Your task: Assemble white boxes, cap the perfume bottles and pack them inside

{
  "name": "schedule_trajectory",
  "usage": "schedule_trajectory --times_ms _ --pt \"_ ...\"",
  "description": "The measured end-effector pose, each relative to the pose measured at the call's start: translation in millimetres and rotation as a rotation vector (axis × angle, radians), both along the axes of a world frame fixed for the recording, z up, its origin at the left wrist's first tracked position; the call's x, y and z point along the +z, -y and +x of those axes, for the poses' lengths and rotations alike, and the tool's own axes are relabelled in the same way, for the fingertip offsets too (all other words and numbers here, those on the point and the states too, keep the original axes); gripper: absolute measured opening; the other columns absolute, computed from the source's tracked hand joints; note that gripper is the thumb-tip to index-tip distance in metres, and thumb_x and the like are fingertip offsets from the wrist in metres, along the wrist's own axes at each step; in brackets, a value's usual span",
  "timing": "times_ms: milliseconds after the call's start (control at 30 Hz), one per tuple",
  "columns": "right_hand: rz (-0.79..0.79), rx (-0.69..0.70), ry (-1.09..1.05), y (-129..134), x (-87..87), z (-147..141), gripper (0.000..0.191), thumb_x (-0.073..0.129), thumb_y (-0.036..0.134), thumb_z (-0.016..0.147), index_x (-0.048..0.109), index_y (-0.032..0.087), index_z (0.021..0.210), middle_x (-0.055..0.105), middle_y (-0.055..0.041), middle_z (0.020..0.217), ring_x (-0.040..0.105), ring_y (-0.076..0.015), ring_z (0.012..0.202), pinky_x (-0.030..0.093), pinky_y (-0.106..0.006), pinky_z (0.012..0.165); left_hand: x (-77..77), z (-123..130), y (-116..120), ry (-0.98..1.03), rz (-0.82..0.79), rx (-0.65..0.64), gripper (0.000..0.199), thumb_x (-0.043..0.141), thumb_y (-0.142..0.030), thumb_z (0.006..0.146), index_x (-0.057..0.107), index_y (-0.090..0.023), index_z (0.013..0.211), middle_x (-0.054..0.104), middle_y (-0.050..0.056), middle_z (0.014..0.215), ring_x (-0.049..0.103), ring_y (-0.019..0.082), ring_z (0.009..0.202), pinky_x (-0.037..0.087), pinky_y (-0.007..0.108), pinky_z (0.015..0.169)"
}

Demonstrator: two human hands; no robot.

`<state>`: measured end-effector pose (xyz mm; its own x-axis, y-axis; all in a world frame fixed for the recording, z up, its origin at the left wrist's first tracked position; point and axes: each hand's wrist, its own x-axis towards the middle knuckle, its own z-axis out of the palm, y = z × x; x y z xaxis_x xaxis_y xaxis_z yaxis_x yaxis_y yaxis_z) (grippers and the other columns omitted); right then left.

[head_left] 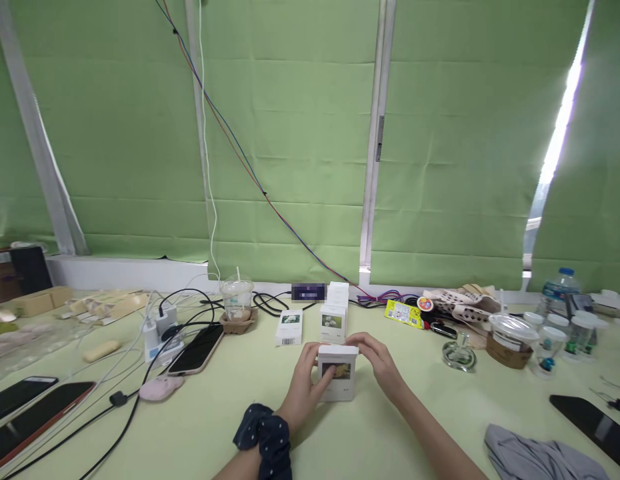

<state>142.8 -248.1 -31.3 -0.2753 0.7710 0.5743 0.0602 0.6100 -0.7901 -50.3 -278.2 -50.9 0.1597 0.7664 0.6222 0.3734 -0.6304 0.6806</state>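
A small white box [345, 390] with a picture on its front stands upright on the pale green table, close in front of me. My left hand [309, 380] grips its left side, the thumb lying across the picture. At the box's upper right corner, the fingers of my right hand [383, 365] are stretched out, bent over toward the top edge; whether they press on it is hard to make out. Behind it stand more white boxes [333, 323] in a row, the front one with a flower picture. Another white box [289, 327] with a barcode lies to their left.
Left are a plastic cup [237, 300] in a cardboard holder, a phone [197, 350], a power strip [163, 340] and tangled cables. On the right are a glass dish [459, 355], a lidded cup [511, 340], small jars [550, 347] and a grey cloth [540, 457].
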Motion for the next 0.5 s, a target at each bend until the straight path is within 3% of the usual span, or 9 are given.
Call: schedule_trajectory --times_ms 200,333,500 --pt "0.045 0.019 0.024 0.2 -4.7 -7.7 0.025 0.047 0.042 0.092 0.054 0.024 0.107 0.066 -0.0038 0.088 0.062 -0.0205 0.087 0.048 -0.031 0.075 3.5 1.4 2.7 0.018 -0.014 -0.011 0.023 0.056 -0.025 0.088 0.059 -0.024 0.111 0.058 0.007 0.109 0.055 0.024 0.106 0.049 0.036 0.087" --pt "-0.044 -0.023 -0.111 -1.3 -9.3 -15.2 0.029 0.051 0.048 0.089 0.061 0.021 0.09 0.064 -0.0043 0.084 0.061 -0.0199 0.08 0.048 -0.029 0.068 2.6 2.1 3.2 0.025 -0.028 -0.009 0.026 0.057 -0.028 0.087 0.058 -0.023 0.112 0.06 0.008 0.109 0.056 0.025 0.105 0.049 0.038 0.086" --pt "-0.179 -0.001 -0.217 -1.8 -7.7 -16.7 0.034 0.066 0.051 0.077 0.068 0.017 0.077 0.067 -0.0064 0.082 0.06 -0.0226 0.083 0.048 -0.03 0.07 -1.7 1.6 1.8 0.035 -0.052 -0.011 0.026 0.057 -0.027 0.086 0.057 -0.022 0.111 0.06 0.008 0.109 0.056 0.024 0.106 0.048 0.037 0.087"
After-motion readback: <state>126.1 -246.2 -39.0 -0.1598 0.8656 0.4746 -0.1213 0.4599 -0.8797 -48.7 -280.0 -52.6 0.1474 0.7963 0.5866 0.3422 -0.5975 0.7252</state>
